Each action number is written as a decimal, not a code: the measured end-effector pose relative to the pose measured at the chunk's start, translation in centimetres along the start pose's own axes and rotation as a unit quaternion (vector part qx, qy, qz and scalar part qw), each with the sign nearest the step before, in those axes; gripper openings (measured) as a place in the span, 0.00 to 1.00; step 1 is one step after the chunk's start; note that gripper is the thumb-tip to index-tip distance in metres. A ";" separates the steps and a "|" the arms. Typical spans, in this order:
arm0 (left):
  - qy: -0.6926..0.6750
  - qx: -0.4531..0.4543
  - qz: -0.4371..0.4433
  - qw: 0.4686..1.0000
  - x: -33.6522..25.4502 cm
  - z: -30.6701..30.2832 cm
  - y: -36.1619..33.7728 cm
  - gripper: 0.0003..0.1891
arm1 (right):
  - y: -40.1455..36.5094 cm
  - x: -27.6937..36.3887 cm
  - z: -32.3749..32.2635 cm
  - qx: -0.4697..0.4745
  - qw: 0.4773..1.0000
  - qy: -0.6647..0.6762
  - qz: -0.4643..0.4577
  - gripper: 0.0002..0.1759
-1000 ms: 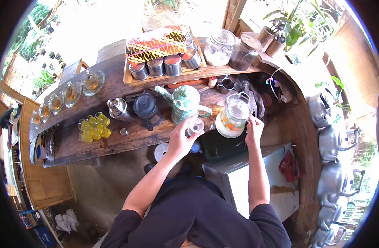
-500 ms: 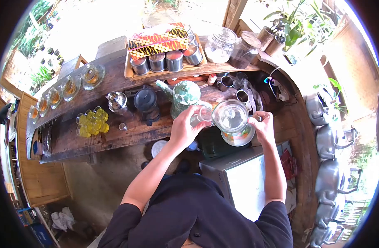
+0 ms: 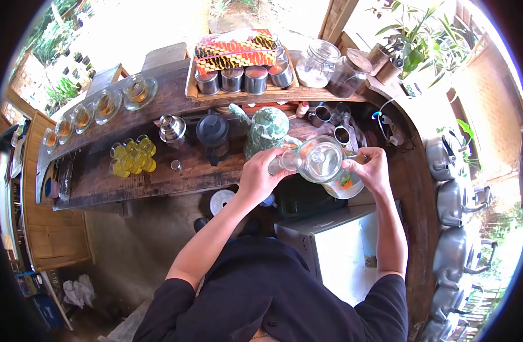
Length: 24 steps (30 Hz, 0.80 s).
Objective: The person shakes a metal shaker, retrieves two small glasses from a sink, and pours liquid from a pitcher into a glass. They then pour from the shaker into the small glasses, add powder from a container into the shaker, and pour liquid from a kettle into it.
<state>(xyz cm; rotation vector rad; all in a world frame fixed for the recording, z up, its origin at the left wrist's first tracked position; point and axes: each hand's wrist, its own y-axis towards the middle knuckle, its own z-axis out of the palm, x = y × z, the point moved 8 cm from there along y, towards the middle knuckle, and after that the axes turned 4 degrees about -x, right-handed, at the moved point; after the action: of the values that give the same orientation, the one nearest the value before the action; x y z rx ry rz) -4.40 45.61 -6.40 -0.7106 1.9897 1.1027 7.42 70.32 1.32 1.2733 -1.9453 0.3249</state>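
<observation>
My left hand (image 3: 262, 175) is closed around a small clear glass (image 3: 286, 161), held close against the spout side of a glass pitcher. The pitcher (image 3: 323, 162) has a clear lid and a floral print low on its body. My right hand (image 3: 369, 170) grips its handle, thumb on top. The pitcher tilts toward the glass, its base swung out to the right. Just behind my left hand stands a green-and-white mottled teapot (image 3: 267, 126). Metal mugs (image 3: 342, 135) sit behind the pitcher.
Yellow-filled glasses (image 3: 133, 157), a metal shaker (image 3: 172, 129) and a dark lidded jug (image 3: 212, 130) stand on the wooden counter (image 3: 216, 181). Cups of amber drink on saucers (image 3: 137, 93) line the raised ledge. Jars (image 3: 318, 64) stand at the back; kettles (image 3: 452, 199) line the right.
The pitcher has tipped further left toward the glass, its base moving out to the right. My right hand has risen slightly. The whole view has shifted a little.
</observation>
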 end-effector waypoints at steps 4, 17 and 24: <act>-0.006 0.003 -0.009 1.000 -0.1 -0.3 -0.2 0.24 | 0.1 0.4 0.2 0.004 1.000 -0.001 -0.013 0.42; -0.010 0.013 -0.037 0.999 0.6 0.3 -1.0 0.24 | 0.0 1.7 0.0 0.007 0.997 -0.072 -0.019 0.45; -0.032 0.016 -0.043 0.998 0.4 0.7 -1.1 0.24 | -0.1 2.3 -0.3 -0.004 0.994 -0.110 -0.027 0.47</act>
<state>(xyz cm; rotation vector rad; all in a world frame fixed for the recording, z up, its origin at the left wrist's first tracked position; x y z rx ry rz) -3.59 45.60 -7.50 -0.7275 1.9008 1.0273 7.14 68.87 3.16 1.4040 -2.0890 0.1548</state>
